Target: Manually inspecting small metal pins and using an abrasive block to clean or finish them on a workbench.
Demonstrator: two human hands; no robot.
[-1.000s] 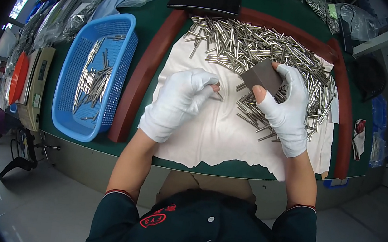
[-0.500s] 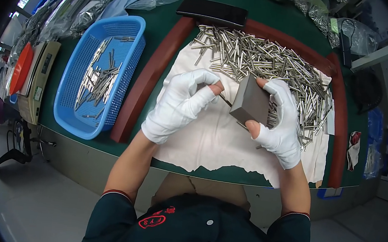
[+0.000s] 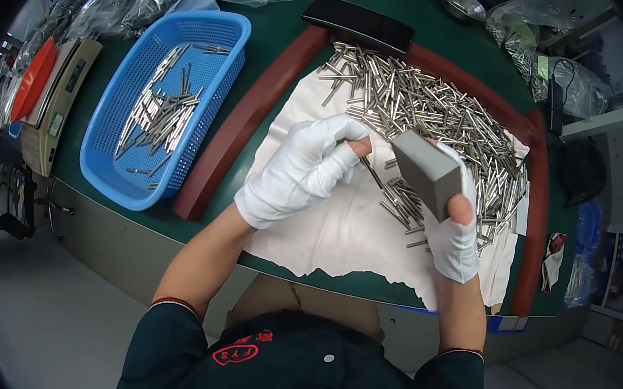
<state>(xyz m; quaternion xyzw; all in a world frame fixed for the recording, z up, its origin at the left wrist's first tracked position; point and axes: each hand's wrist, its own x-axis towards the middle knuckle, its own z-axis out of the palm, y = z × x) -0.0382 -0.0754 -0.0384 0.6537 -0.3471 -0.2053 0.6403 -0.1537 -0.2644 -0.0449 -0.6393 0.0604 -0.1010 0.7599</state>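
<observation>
My left hand (image 3: 303, 167), in a white glove with bare fingertips, is closed with thumb and forefinger pinching a thin dark metal pin (image 3: 371, 173). The pin slants down and right over the white cloth (image 3: 322, 234). In my right hand (image 3: 456, 238), gloved the same way, is a grey rectangular block (image 3: 423, 169), gripped with the thumb along its near edge and tilted on its side. A gap separates block and pin. Behind and beside the block lies a heap of silvery metal pins (image 3: 422, 99). Some of my right fingers are hidden behind the block.
Dark red rails (image 3: 255, 119) border the cloth. Left of them sits a blue plastic basket (image 3: 95, 139) holding more pins, and beyond it a scale (image 3: 68, 105) with an orange tray (image 3: 35, 78). A black phone-like slab (image 3: 358, 23) rests on the far rail; a metal bowl (image 3: 460, 2) stands behind.
My right hand has turned the block, so its broad face now leans toward the left, and drawn it away from the pin. The left hand keeps its pinch. The whole view has shifted slightly.
</observation>
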